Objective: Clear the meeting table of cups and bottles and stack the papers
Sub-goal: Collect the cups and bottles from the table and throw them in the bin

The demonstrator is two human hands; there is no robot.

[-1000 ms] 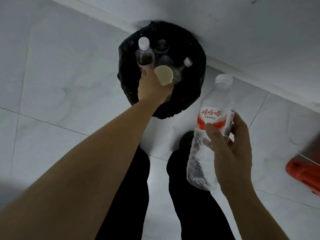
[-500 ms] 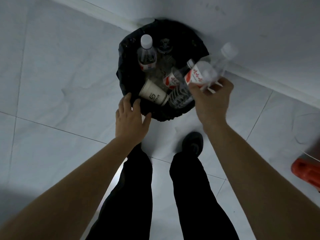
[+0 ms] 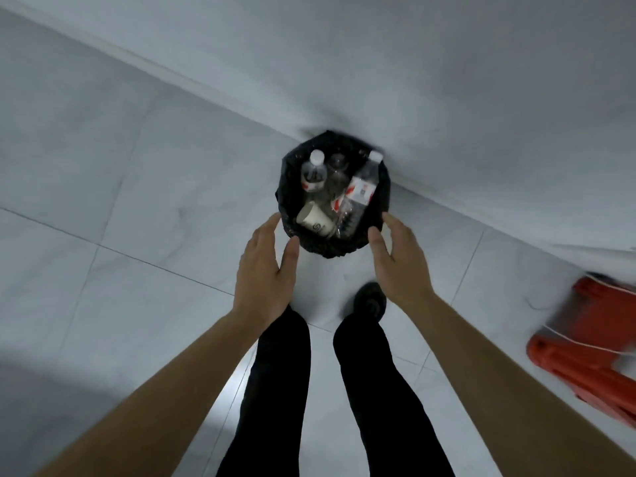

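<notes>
A bin lined with a black bag [image 3: 321, 247] stands on the floor against the wall. Inside it lie a white paper cup [image 3: 315, 224] on its side, a clear bottle with a red and white label [image 3: 361, 189] and another capped bottle [image 3: 314, 173] standing upright. My left hand [image 3: 265, 270] hovers at the bin's near left side, fingers straight, holding nothing. My right hand [image 3: 395, 259] hovers at the near right side, fingers relaxed and empty. Neither hand touches the bag.
Pale floor tiles [image 3: 103, 187] spread to the left and front. A white wall [image 3: 447, 80] runs diagonally behind the bin. An orange plastic object [image 3: 592, 346] lies on the floor at the right. My legs in black trousers and one dark shoe [image 3: 368, 302] are below the hands.
My left hand let go of the paper cup and my right hand let go of the labelled bottle; both now lie in the bin. Both hands have drawn back, empty.
</notes>
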